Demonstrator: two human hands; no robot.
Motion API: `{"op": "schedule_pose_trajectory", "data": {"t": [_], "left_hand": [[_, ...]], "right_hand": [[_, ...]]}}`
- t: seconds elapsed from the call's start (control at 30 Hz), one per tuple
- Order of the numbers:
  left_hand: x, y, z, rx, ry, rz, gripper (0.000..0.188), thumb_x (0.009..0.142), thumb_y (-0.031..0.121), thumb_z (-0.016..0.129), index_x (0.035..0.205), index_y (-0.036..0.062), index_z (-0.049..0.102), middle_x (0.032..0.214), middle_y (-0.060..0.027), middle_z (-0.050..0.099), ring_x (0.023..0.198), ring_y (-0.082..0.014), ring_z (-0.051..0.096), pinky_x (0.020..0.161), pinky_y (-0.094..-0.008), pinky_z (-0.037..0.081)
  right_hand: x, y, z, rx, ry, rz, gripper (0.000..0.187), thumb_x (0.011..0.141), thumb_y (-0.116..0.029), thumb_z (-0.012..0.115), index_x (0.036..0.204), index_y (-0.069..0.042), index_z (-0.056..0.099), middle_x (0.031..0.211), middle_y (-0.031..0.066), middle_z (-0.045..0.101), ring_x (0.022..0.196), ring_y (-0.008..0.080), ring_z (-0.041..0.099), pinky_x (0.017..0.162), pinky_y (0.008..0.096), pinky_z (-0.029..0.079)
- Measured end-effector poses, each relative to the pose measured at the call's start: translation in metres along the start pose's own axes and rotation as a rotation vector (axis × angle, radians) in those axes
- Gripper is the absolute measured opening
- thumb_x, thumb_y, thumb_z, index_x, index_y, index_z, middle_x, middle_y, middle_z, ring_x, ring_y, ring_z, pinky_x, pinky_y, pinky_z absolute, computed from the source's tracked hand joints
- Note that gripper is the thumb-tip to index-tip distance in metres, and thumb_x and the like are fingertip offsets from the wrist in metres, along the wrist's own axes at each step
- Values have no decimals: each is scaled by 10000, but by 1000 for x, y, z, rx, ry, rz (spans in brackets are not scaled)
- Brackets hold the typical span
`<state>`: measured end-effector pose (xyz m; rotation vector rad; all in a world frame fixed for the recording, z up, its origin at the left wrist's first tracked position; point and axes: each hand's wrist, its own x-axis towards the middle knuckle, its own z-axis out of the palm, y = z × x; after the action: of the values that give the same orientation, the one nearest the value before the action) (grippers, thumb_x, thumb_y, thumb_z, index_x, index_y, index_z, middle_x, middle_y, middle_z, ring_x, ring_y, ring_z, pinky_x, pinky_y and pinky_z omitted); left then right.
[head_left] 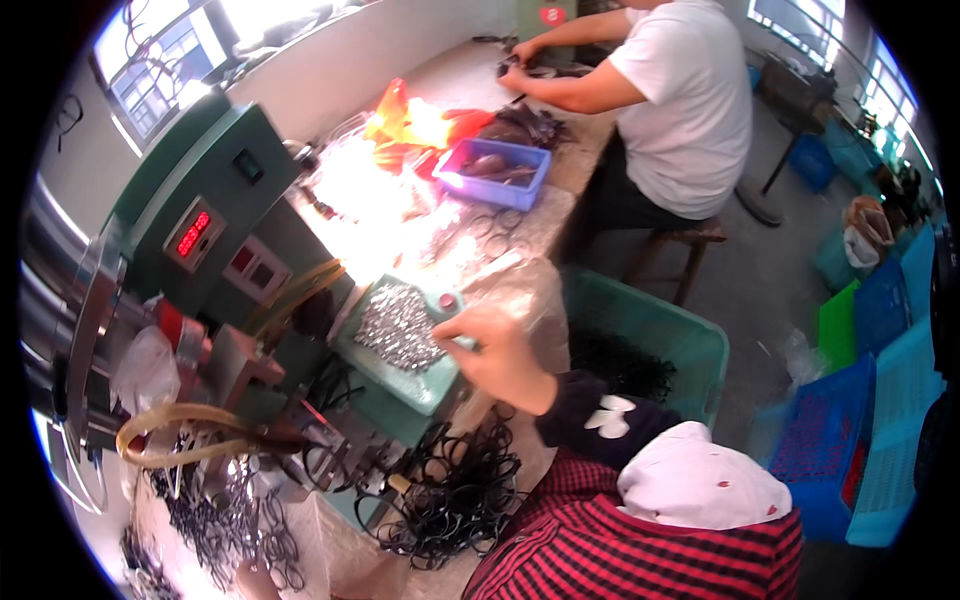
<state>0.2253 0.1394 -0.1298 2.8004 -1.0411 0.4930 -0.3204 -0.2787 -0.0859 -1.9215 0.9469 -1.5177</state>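
My right hand is over the right edge of a pale green tray, thumb and forefinger pinched together. Whatever is between those fingertips is too small to make out. A heap of small shiny metal pieces fills the tray's middle, and a small red round thing lies at its far corner. At the bottom edge, only part of my left hand shows, beside thin black loops; its fingers are mostly hidden. A larger pile of black loops lies between my hands.
A green machine with a red-lit display stands at left. Beyond the tray are a blue bin and orange cloth. A green crate sits at right. A co-worker in a white shirt sits farther along the bench.
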Motion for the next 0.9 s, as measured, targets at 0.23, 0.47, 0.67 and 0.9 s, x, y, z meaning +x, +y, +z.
{"op": "schedule_pose_trajectory", "data": {"t": [0.23, 0.47, 0.67, 0.9], "left_hand": [[52, 146, -84, -1031, 214, 36, 257, 969, -2, 577, 1161, 27, 746, 1076, -51, 679, 852, -80, 546, 725, -213, 469], [11, 258, -111, -1890, 154, -193, 418, 1064, 134, 541, 1466, 76, 443, 1099, -78, 660, 792, -154, 603, 745, -301, 521], [-47, 301, -140, -1789, 108, -93, 367, 1131, 335, 365, 1297, 64, 547, 912, -63, 584, 789, -139, 536, 684, -295, 493], [1, 351, -214, -1285, 550, 381, 329, 1142, 292, 295, 1088, 37, 496, 918, -131, 606, 735, -190, 568, 666, -337, 536]], "right_hand": [[7, -51, 10, 203, -217, 105, 156, 780, 34, 765, 923, -29, 769, 896, 87, 742, 854, 238, 684, 774, 339, 526], [28, -95, 96, 494, -343, 95, 315, 812, 38, 750, 1118, 4, 683, 934, 69, 722, 855, 170, 699, 788, 306, 532], [16, -103, 104, 679, -422, 261, 445, 843, 43, 738, 1265, 8, 603, 954, 54, 716, 863, 104, 658, 846, 254, 503], [12, -133, 98, 872, -430, 421, 456, 890, 59, 661, 1330, 38, 545, 1131, 89, 710, 954, 119, 677, 901, 262, 496]]}}
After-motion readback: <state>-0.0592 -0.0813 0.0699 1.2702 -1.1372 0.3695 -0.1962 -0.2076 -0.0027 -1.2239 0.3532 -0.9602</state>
